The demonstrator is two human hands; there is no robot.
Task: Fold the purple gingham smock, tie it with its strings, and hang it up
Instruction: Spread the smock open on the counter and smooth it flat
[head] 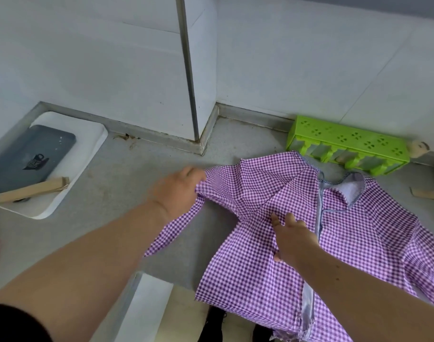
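While the purple gingham smock [280,243] lies spread over the grey counter [127,193], its lower part hangs past the counter's front edge toward the floor. Its collar opening with a pale lining faces up near the back, just in front of a green perforated plastic rack [346,141] that stands against the white wall. The left hand [179,191] reaches out over the counter and grips a bunched corner of the smock's left side, fingers curled around the cloth, with a gingham strip [176,230] trailing from below that grip across the bare counter. The right hand [292,238] rests on the middle of the smock with fingers straight and spread, pressing the fabric flat just left of a pale seam edge; it holds nothing. The two hands are apart, the left one farther out and to the left. At the far left sits a white tray [87,149] carrying a dark grey rectangular lid or dish [31,159] and a tan wooden piece [36,186] lying across its near side. Another tan piece [430,193] lies at the right edge, partly out of view.
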